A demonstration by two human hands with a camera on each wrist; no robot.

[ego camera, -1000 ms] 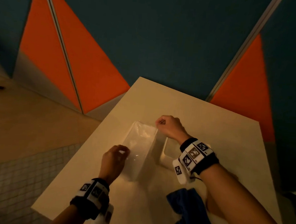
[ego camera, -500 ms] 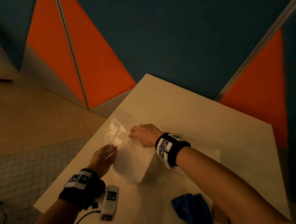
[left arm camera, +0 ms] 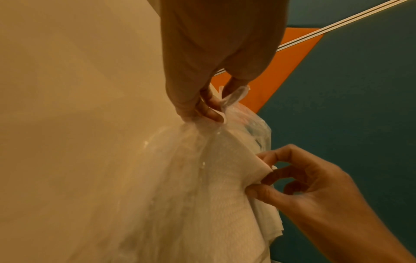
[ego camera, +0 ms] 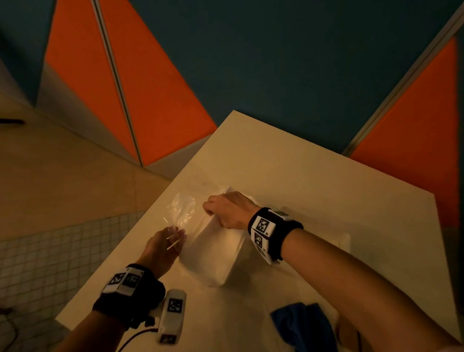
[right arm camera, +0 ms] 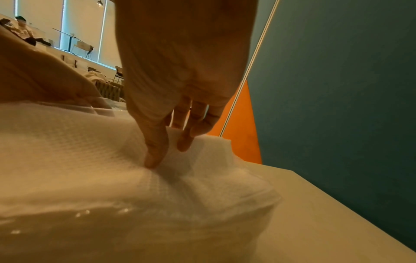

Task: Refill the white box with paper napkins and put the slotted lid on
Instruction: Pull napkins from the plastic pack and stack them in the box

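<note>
A stack of white paper napkins [ego camera: 211,252] lies on the pale table [ego camera: 307,181], half out of its clear plastic wrapper [ego camera: 181,210]. My left hand [ego camera: 176,236] pinches the bunched wrapper [left arm camera: 225,121] at the stack's left side. My right hand [ego camera: 209,210] reaches over the stack and pinches the far corner of the napkins [left arm camera: 225,178], thumb and fingers pressed into the top sheets [right arm camera: 112,160]. The white box [ego camera: 341,238] shows only as a pale shape behind my right forearm. No slotted lid is in view.
A blue cloth [ego camera: 305,335] lies near the table's front edge. A small white device [ego camera: 173,317] hangs beside my left wrist. The table's left edge drops to a tiled floor [ego camera: 28,244]. A teal and orange wall [ego camera: 261,54] stands behind the table.
The right hand has crossed from the pack's far right corner to its left end. The left hand has drawn the wrapper off to the left, baring the napkins.
</note>
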